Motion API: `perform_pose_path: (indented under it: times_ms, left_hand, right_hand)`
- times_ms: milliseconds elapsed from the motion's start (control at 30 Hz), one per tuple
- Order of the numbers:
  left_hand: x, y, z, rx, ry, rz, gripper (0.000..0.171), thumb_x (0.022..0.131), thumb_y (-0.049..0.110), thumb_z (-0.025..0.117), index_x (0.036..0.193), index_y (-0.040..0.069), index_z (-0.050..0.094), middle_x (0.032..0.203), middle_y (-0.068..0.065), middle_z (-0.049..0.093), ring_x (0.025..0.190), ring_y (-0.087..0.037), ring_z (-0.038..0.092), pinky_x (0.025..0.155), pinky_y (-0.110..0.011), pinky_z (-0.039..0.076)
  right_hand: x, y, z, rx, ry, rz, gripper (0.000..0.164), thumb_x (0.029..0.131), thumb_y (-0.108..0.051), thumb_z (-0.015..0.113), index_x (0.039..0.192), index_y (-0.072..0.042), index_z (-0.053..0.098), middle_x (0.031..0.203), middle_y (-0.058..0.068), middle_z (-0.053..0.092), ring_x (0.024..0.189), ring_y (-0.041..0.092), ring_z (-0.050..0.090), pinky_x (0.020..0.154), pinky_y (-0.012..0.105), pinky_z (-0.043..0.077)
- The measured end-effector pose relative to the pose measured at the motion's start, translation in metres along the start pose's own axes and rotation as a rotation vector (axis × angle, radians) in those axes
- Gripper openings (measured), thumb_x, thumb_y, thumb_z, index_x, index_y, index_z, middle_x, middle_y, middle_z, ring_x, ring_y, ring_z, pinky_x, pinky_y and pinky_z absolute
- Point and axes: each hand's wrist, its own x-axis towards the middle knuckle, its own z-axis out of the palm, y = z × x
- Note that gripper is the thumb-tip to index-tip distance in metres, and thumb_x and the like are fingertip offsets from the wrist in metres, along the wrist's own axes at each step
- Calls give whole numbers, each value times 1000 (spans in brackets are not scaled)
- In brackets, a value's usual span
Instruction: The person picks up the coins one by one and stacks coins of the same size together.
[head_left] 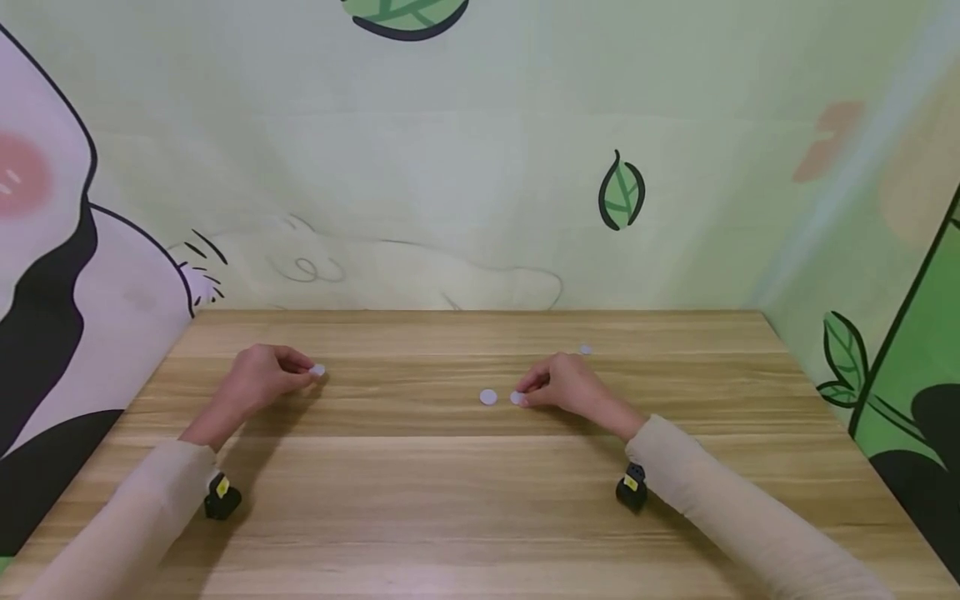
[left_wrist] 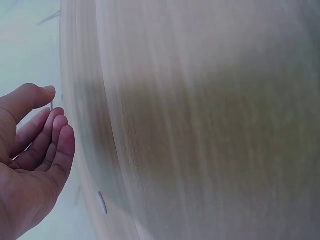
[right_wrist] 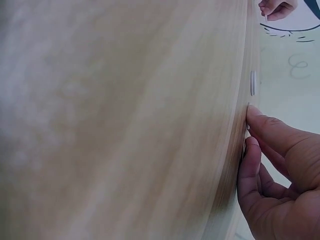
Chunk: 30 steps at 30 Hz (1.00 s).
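Between the thumb and fingertips of my left hand (head_left: 266, 379) is a small white disc (head_left: 318, 370), held a little above the table at the left. The left wrist view shows that disc edge-on as a thin sliver, with the hand (left_wrist: 37, 145) around it. Right of centre, my right hand (head_left: 570, 387) pinches another white disc (head_left: 517, 398) low at the tabletop. A third white disc (head_left: 488, 397) lies flat just left of those fingers. In the right wrist view, the right hand's (right_wrist: 280, 175) fingertips are close to the wood and partly hide their disc.
One more white disc (head_left: 586, 350) lies farther back, beyond the right hand. The wooden table (head_left: 420, 500) ends at a wall (head_left: 450, 167) with leaf and cartoon drawings. A small black device (head_left: 222, 497) sits on the left wrist, and a similar device (head_left: 632, 488) on the right.
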Motion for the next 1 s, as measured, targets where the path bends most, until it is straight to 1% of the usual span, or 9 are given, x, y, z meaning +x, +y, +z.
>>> perform_pose_path:
  times_ms: [133, 233, 367, 567, 767, 933, 1000]
  left_hand:
    - [-2, 0, 4, -14, -14, -7, 31, 90, 23, 80, 108, 0, 74, 98, -12, 74, 79, -20, 63, 66, -28, 51]
    - [-4, 0, 8, -20, -13, 0, 30, 89, 22, 80, 108, 0, 74, 97, -12, 74, 79, -19, 63, 65, -28, 51]
    - [-5, 3, 13, -7, 1, 45, 28, 89, 23, 80, 104, 0, 75, 94, -10, 75, 78, -17, 65, 66, -28, 50]
    - [-4, 13, 18, 29, 27, 118, 26, 88, 26, 81, 100, 3, 77, 89, -5, 76, 77, -15, 64, 68, -28, 50]
    - [-3, 27, 21, 13, 11, 152, 25, 88, 26, 80, 99, 3, 77, 88, -5, 75, 77, -15, 64, 67, -28, 50]
    - [-3, 38, 26, -14, 2, 179, 22, 86, 21, 81, 99, 3, 77, 89, -4, 76, 79, -14, 66, 67, -25, 51]
    - [-4, 41, 29, -17, 4, 190, 22, 87, 22, 81, 98, 4, 78, 87, -3, 75, 79, -14, 66, 68, -25, 51]
  right_hand:
    - [0, 0, 2, -1, -5, 7, 12, 85, -19, 84, 93, -11, 81, 86, -3, 76, 77, 5, 61, 71, 25, 50]
    - [-1, 0, 3, 4, -14, 11, 12, 85, -19, 84, 93, -10, 81, 86, -2, 76, 77, 5, 61, 71, 24, 50]
    - [-1, 0, 2, 13, -20, 20, 12, 85, -19, 84, 93, -11, 82, 87, -2, 76, 77, 6, 61, 71, 24, 49]
    - [1, -2, -1, 11, -16, 17, 12, 86, -21, 84, 93, -12, 82, 86, -4, 75, 78, 9, 59, 71, 26, 48]
    - [2, 0, -2, 26, -30, 25, 12, 86, -21, 83, 94, -12, 82, 86, -4, 75, 77, 9, 58, 71, 26, 48]
    - [2, 1, 0, 32, -26, 32, 11, 86, -20, 84, 94, -13, 82, 87, -4, 76, 79, 10, 60, 72, 26, 49]
    - [2, 1, 0, 29, -25, 34, 11, 86, -20, 84, 94, -13, 82, 87, -4, 76, 79, 10, 61, 72, 26, 49]
